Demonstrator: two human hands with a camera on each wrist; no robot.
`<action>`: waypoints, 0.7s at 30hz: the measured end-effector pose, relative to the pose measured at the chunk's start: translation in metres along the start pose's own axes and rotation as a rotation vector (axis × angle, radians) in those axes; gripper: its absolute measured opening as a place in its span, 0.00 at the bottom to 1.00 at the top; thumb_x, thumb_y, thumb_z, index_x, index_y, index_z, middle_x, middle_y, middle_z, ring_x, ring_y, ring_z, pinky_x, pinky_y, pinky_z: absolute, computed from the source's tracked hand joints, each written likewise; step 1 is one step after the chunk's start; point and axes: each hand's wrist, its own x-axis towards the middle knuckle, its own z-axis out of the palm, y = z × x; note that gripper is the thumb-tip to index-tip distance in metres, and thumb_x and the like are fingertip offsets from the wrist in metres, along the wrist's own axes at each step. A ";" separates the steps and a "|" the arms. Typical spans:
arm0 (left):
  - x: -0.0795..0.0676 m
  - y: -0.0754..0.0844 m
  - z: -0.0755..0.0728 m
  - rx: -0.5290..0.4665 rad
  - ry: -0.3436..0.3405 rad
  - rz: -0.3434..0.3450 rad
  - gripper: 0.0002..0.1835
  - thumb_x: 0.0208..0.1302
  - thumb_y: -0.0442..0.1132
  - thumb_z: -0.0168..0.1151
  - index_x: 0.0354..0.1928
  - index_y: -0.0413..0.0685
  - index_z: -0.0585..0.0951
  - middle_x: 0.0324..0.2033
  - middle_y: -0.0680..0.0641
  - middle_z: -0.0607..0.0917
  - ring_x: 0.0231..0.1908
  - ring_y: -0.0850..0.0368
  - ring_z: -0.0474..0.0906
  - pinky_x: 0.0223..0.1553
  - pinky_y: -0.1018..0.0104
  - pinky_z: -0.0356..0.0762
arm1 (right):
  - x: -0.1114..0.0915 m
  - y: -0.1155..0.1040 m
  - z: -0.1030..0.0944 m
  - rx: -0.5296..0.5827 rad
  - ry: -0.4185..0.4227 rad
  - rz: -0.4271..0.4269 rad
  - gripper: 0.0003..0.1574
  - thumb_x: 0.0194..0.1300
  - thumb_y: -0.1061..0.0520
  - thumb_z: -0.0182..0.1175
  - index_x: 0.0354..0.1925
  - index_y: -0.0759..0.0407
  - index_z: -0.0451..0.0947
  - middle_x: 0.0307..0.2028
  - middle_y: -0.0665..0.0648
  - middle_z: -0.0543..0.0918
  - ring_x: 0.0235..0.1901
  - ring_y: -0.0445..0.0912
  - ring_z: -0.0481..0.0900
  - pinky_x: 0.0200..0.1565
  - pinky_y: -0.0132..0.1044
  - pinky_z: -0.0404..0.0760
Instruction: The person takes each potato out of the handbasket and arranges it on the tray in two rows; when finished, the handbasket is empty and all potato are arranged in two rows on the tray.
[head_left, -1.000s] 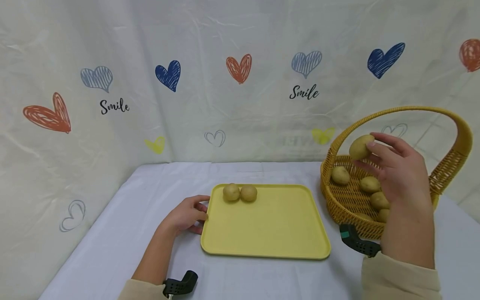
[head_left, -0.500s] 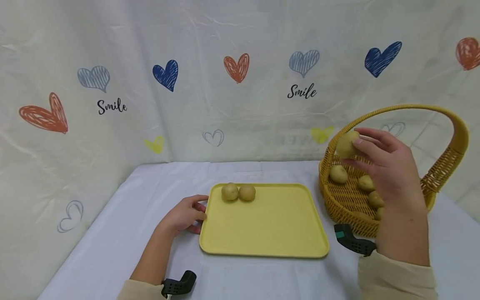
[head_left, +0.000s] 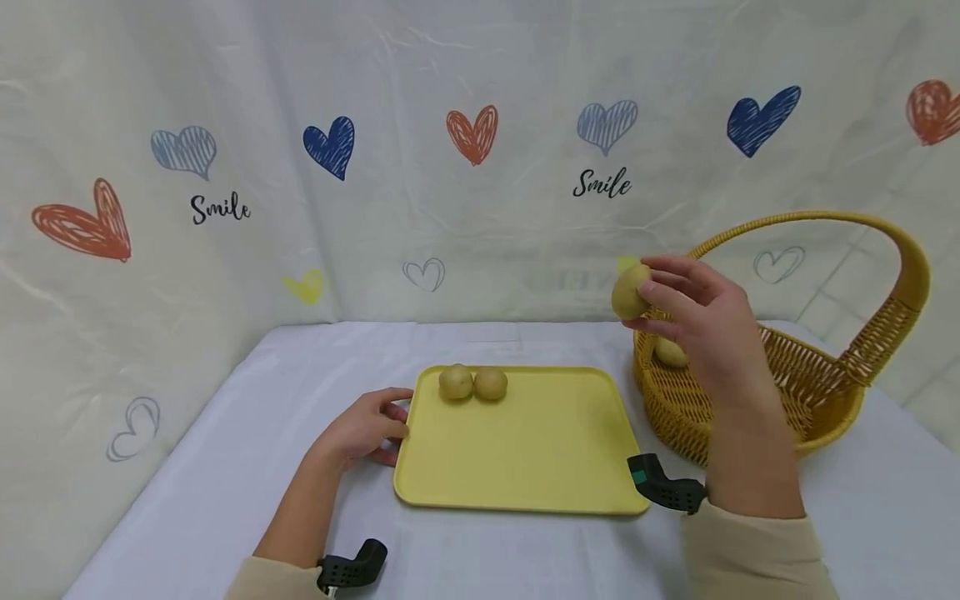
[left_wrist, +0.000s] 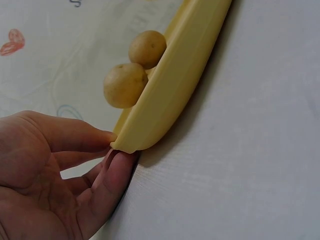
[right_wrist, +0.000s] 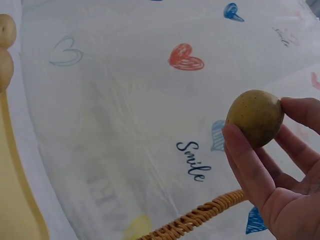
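Note:
My right hand (head_left: 708, 325) pinches a potato (head_left: 628, 293) between thumb and fingers, up in the air at the left side of the wicker basket (head_left: 881, 337). The right wrist view shows the same potato (right_wrist: 256, 117) gripped by the fingertips. My left hand (head_left: 367, 429) is at the left edge of a yellow tray (head_left: 517, 458). In the left wrist view its thumb and fingers pinch the tray's rim (left_wrist: 122, 142). Two potatoes (head_left: 455, 382) sit side by side in the tray's far left corner.
The basket stands right of the tray, its tall handle arching up. One potato (head_left: 670, 353) shows inside it; my right hand and forearm hide part of its interior. White cloth (head_left: 525, 554) covers the table, and a printed curtain (head_left: 420, 208) hangs behind.
My right hand has carried the potato leftward, from over the basket to its left rim. My left hand stays at the tray's edge, and the two potatoes on the tray have not moved.

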 end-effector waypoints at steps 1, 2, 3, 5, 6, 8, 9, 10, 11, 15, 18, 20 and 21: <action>0.000 0.000 0.000 0.001 0.001 -0.001 0.36 0.62 0.25 0.61 0.74 0.48 0.70 0.48 0.42 0.75 0.38 0.50 0.78 0.31 0.57 0.88 | 0.001 0.001 0.002 -0.023 -0.005 0.008 0.29 0.70 0.51 0.67 0.65 0.59 0.76 0.54 0.53 0.79 0.48 0.43 0.85 0.41 0.35 0.90; 0.000 0.000 0.000 0.003 0.004 -0.003 0.36 0.62 0.25 0.61 0.74 0.48 0.70 0.48 0.42 0.75 0.38 0.50 0.78 0.31 0.58 0.88 | 0.001 0.002 0.005 -0.040 -0.012 0.015 0.29 0.71 0.50 0.67 0.65 0.58 0.76 0.54 0.53 0.79 0.48 0.43 0.84 0.41 0.35 0.90; 0.000 0.000 0.000 0.004 0.005 -0.004 0.36 0.63 0.25 0.61 0.74 0.48 0.70 0.48 0.42 0.75 0.38 0.50 0.79 0.31 0.58 0.88 | 0.002 0.004 0.007 -0.037 -0.025 0.019 0.28 0.71 0.51 0.66 0.64 0.58 0.76 0.54 0.54 0.78 0.48 0.44 0.84 0.41 0.36 0.90; 0.000 0.001 0.000 0.006 0.008 -0.004 0.36 0.63 0.26 0.61 0.74 0.48 0.70 0.48 0.42 0.75 0.38 0.50 0.79 0.31 0.58 0.88 | 0.003 0.006 0.010 -0.035 -0.048 0.022 0.26 0.71 0.52 0.66 0.63 0.57 0.77 0.54 0.55 0.76 0.48 0.45 0.83 0.41 0.37 0.90; 0.000 0.001 0.001 0.007 0.009 -0.003 0.36 0.63 0.26 0.61 0.74 0.48 0.70 0.48 0.42 0.75 0.38 0.50 0.79 0.31 0.58 0.88 | 0.004 0.008 0.011 -0.027 -0.060 0.020 0.25 0.71 0.53 0.66 0.63 0.58 0.77 0.54 0.55 0.76 0.48 0.45 0.82 0.41 0.37 0.90; 0.000 0.001 0.001 0.008 0.010 -0.003 0.36 0.63 0.26 0.61 0.74 0.48 0.70 0.48 0.42 0.75 0.38 0.50 0.79 0.31 0.58 0.88 | 0.006 0.010 0.013 -0.035 -0.079 0.020 0.23 0.72 0.53 0.66 0.62 0.56 0.77 0.54 0.55 0.75 0.48 0.45 0.82 0.41 0.37 0.90; 0.001 0.001 0.001 0.007 0.010 -0.003 0.36 0.63 0.26 0.61 0.74 0.48 0.70 0.48 0.42 0.76 0.38 0.50 0.79 0.31 0.58 0.88 | 0.006 0.011 0.015 -0.036 -0.090 0.019 0.22 0.72 0.53 0.65 0.61 0.55 0.77 0.54 0.55 0.75 0.48 0.45 0.82 0.41 0.37 0.90; 0.001 0.001 0.001 0.006 0.011 -0.004 0.36 0.63 0.26 0.61 0.74 0.48 0.70 0.47 0.42 0.76 0.38 0.50 0.79 0.31 0.58 0.88 | 0.007 0.012 0.016 -0.050 -0.093 0.022 0.21 0.72 0.53 0.65 0.61 0.54 0.78 0.54 0.55 0.75 0.48 0.45 0.82 0.41 0.37 0.90; 0.001 0.001 0.001 0.006 0.012 -0.005 0.36 0.63 0.26 0.61 0.74 0.48 0.70 0.48 0.42 0.76 0.38 0.50 0.79 0.31 0.58 0.88 | 0.007 0.013 0.017 -0.064 -0.097 0.024 0.21 0.72 0.53 0.65 0.61 0.54 0.78 0.54 0.55 0.75 0.48 0.45 0.83 0.41 0.37 0.90; 0.001 0.002 0.001 0.007 0.011 -0.010 0.36 0.63 0.26 0.61 0.74 0.48 0.70 0.48 0.42 0.75 0.38 0.50 0.79 0.31 0.57 0.89 | 0.009 0.018 0.023 -0.048 -0.112 0.059 0.22 0.72 0.52 0.65 0.61 0.54 0.77 0.55 0.55 0.75 0.48 0.45 0.83 0.43 0.37 0.90; 0.000 0.002 0.001 0.009 0.006 -0.010 0.36 0.63 0.26 0.61 0.74 0.49 0.69 0.48 0.42 0.75 0.38 0.50 0.79 0.31 0.57 0.89 | 0.011 0.024 0.027 -0.015 -0.110 0.102 0.22 0.72 0.52 0.66 0.61 0.54 0.77 0.54 0.55 0.76 0.46 0.44 0.84 0.44 0.38 0.90; 0.000 0.002 0.000 0.008 0.005 -0.010 0.36 0.63 0.26 0.61 0.74 0.48 0.70 0.48 0.42 0.75 0.38 0.50 0.79 0.31 0.58 0.89 | 0.013 0.028 0.031 -0.018 -0.105 0.126 0.23 0.71 0.52 0.66 0.61 0.54 0.76 0.53 0.54 0.76 0.45 0.43 0.84 0.44 0.39 0.90; 0.000 0.002 0.000 0.008 0.005 -0.011 0.36 0.63 0.26 0.61 0.74 0.48 0.69 0.48 0.42 0.75 0.38 0.50 0.79 0.31 0.58 0.89 | 0.014 0.030 0.032 -0.018 -0.105 0.135 0.23 0.71 0.53 0.66 0.61 0.55 0.76 0.53 0.54 0.76 0.44 0.43 0.85 0.44 0.39 0.90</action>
